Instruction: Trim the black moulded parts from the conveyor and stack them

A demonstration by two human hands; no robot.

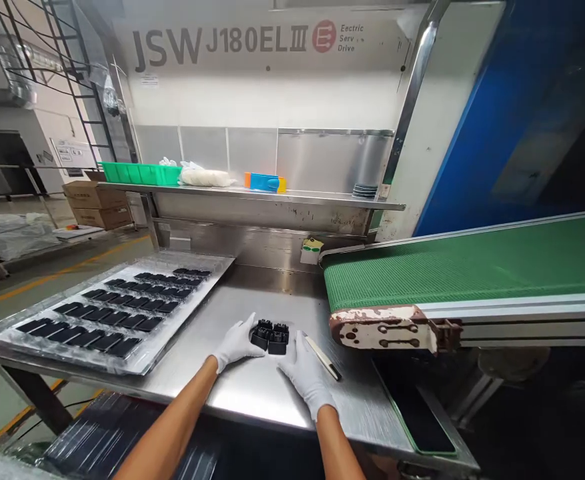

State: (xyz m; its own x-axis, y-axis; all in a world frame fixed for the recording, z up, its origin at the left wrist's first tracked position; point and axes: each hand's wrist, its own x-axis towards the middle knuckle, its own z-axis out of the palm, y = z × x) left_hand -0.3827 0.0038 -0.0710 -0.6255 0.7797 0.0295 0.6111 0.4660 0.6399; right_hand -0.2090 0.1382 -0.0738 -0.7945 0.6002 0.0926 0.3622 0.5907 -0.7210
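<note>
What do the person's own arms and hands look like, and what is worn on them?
The left hand and the right hand both wear white fabric gloves that end at the wrist. The left forearm and the right forearm are bare, with no sleeves, watch or markings in view.

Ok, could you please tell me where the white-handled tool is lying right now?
In the head view, the white-handled tool lies on the steel table, right of the gloved right hand, near the end of the green conveyor.

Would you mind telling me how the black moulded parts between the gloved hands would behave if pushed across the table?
The black moulded parts look rigid, so probably stiff and fairly light. They would likely slide easily on the shiny steel tabletop.
</note>
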